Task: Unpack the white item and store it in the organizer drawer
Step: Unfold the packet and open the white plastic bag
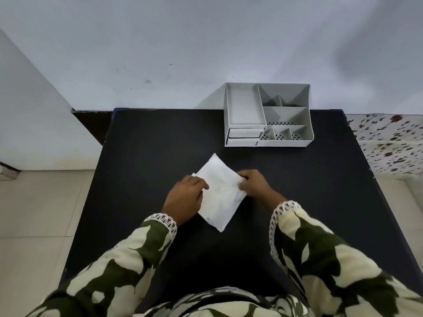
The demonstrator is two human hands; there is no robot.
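A white wrapped item [219, 191], flat and roughly rectangular, lies tilted on the black table [148, 145]. My left hand [185, 197] rests on its left edge, fingers pressing it down. My right hand [254, 183] pinches its right edge, where the wrapper is crumpled. A grey organizer [267, 114] stands at the table's far right side, with several open compartments. Two small drawers [245, 136] sit stacked at its front left, both shut.
A white wall rises just behind the table. Pale tiled floor [34, 225] lies to the left. A floral patterned cloth surface [389, 143] adjoins the table's right edge. My patterned sleeves fill the lower frame.
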